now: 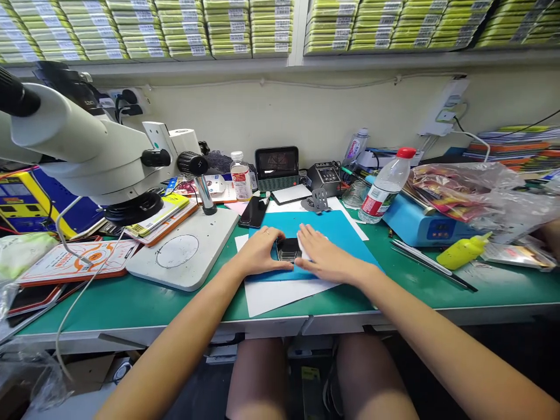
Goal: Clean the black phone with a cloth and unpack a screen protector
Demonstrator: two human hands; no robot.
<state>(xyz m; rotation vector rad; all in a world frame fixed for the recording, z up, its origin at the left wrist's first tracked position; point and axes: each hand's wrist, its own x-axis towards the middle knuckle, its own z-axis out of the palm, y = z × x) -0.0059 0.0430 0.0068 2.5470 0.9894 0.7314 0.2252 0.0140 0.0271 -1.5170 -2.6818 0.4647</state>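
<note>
A small dark phone-like device (289, 248) with a glossy face lies on the blue mat (345, 227), between my hands. My left hand (262, 254) grips its left end, thumb along the near edge and fingers at the far edge. Pressed over the right end is my right hand (321, 252), its fingers stretched and close together on a white piece (303, 246), perhaps a cloth or wipe, mostly hidden beneath them. White paper (275, 297) sticks out from under the mat. Just beyond my left hand lies a black phone (254, 211).
A microscope (87, 151) with a pale base (210, 245) stands left. Behind the mat are a small screen unit (277, 163) and a metal holder (321, 201). At right are a red-capped bottle (385, 189), a blue device (420, 224), tweezers (433, 265) and a yellow squeeze bottle (464, 252).
</note>
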